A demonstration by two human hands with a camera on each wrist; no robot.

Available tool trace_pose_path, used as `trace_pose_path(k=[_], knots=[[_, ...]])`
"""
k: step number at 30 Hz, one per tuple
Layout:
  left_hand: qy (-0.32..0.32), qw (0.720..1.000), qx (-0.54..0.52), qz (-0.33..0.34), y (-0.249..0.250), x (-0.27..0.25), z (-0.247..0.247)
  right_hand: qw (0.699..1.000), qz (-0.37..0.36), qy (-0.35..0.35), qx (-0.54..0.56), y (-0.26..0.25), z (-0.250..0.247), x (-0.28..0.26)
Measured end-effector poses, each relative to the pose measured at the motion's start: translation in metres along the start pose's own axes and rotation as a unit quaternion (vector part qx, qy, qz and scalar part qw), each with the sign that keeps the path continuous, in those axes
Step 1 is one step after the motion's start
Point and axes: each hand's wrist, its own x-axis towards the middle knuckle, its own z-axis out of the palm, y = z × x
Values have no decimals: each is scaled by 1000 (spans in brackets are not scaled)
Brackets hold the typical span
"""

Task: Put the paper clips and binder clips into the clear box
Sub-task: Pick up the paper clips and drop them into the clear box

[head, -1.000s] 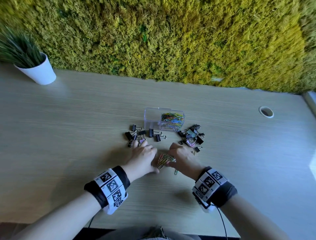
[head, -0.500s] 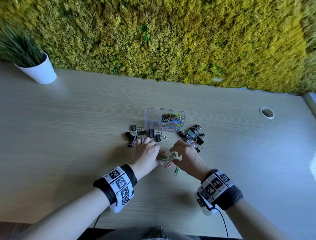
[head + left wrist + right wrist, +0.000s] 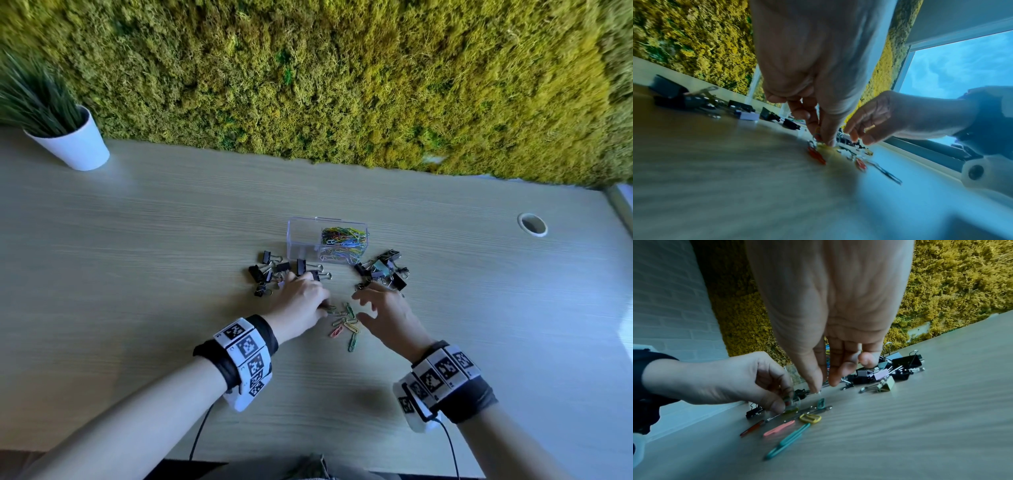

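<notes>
A pale wood-grain desk (image 3: 144, 246) fills the lower part of the head view, and a wall of yellow-green moss (image 3: 342, 75) closes the top. At the upper left a white pot with grass (image 3: 73, 144) is placed beside the wall; at the upper right a round cable hole (image 3: 532, 224) is seen near the desk edge. Wide bare wood lies left and right of the centre.

In the centre, black binder clips (image 3: 274, 274) lie at the left of the clear box (image 3: 327, 245), which already holds coloured paper clips. A second heap of binder clips (image 3: 385, 270) lies at its right.

Below, the left hand (image 3: 299, 308) is curled and loose paper clips (image 3: 346, 322) are pinched between its fingertips. The right hand (image 3: 387, 313) is spread, with relaxed fingers holding nothing.

Half a second ago the right hand was closed over these clips; now it is lifted off and they are uncovered on the desk.
</notes>
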Motion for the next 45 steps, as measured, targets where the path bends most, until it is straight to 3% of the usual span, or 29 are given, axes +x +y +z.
trace_pose_path(k=[6,10,17,26,29,33,35,41,45], knots=[[111,986,-127,6,-9,18,-34,998,24,-45,-42,-9,5,2],[180,975,-129,12,-11,52,-71,996,33,-54,-59,-15,10,4],[157,985,-71,12,-1,93,-78,996,47,-40,-69,-15,20,8],[161,985,-64,27,-3,97,-73,997,14,-25,-75,-14,19,7],[192,978,-79,30,-9,92,-76,999,22,28,-6,-17,3,12],[246,965,-87,31,-19,75,-77,975,1,206,86,-19,-32,35],[263,960,-89,30,-23,65,-76,962,3,255,93,-19,-48,53],[266,960,-82,15,-27,40,-60,969,16,233,76,-16,-53,97],[259,963,-72,14,-29,19,-47,969,17,230,93,-12,-53,94]])
